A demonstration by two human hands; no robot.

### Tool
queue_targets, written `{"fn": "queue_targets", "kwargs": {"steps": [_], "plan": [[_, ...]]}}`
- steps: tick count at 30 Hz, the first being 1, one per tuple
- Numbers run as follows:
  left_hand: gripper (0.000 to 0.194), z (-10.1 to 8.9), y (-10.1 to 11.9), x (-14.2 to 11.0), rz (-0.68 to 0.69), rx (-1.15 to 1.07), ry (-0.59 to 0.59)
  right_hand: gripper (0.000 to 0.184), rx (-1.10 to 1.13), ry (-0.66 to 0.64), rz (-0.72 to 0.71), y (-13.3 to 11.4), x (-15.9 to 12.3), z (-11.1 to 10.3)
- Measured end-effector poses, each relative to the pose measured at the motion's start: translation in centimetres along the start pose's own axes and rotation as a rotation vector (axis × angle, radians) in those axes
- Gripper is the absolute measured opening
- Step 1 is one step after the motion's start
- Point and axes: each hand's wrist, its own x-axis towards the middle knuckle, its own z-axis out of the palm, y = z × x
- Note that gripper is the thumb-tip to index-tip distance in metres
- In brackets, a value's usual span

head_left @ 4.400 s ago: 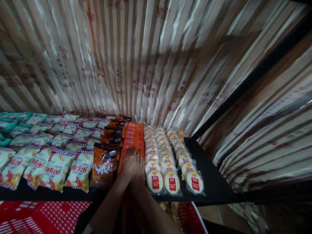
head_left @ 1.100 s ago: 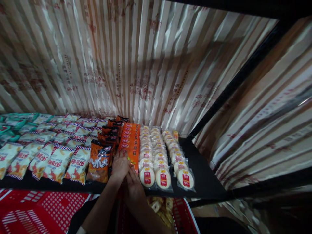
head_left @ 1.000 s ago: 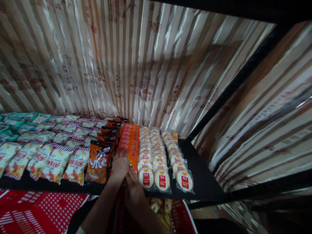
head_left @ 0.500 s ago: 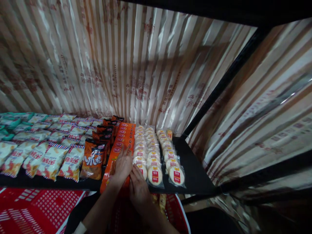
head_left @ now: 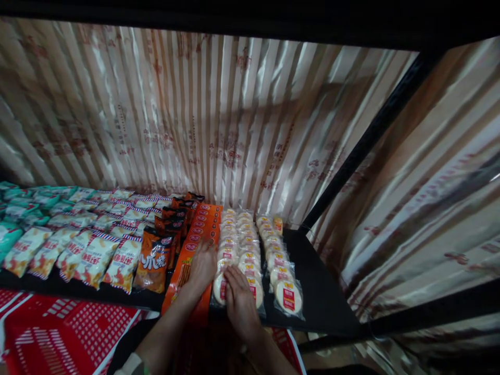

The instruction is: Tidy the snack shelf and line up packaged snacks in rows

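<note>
My left hand (head_left: 203, 266) lies over the row of flat orange snack packets (head_left: 203, 230), fingers stretched forward near the row's right edge. Beside it, my right hand (head_left: 241, 306) rests with extended fingers on the front of the rows of round white crackers in clear wrappers (head_left: 250, 258). It covers part of the front crackers' red labels. The orange packets overlap in a long row from the shelf's back to its front edge. Neither hand visibly grips anything.
Left of the orange packets stand brown-orange snack bags (head_left: 153, 260), then white shrimp-picture bags (head_left: 91, 260) and green bags (head_left: 10, 237). Another cracker row (head_left: 288, 298) lies right on the black shelf (head_left: 316, 291). Red baskets (head_left: 74, 333) sit below. A dark post (head_left: 363, 140) slants at right.
My right hand has moved from the orange row's right edge onto the front crackers. My left hand stays on the orange packets. The camera view has shifted slightly.
</note>
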Motion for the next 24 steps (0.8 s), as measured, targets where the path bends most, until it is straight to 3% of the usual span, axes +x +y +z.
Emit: {"fn": "queue_targets", "kwargs": {"steps": [6,11,18,24], "plan": [[0.029,-1.2,-2.0,6.5,-0.068,0.018,-0.090,0.037,-0.021,-0.064,-0.006,2.2,7.6,-1.0],[0.016,0.6,-2.9,11.7,-0.088,0.073,-0.196,0.033,-0.074,-0.116,-0.013,5.9,14.0,0.3],[0.030,2.4,-4.3,18.0,-0.097,0.121,-0.290,0.028,-0.176,-0.212,0.080,10.0,21.0,2.3],[0.029,3.8,-4.3,20.6,-0.143,0.149,-0.279,0.029,-0.215,-0.362,-0.074,11.2,25.2,4.7]]}}
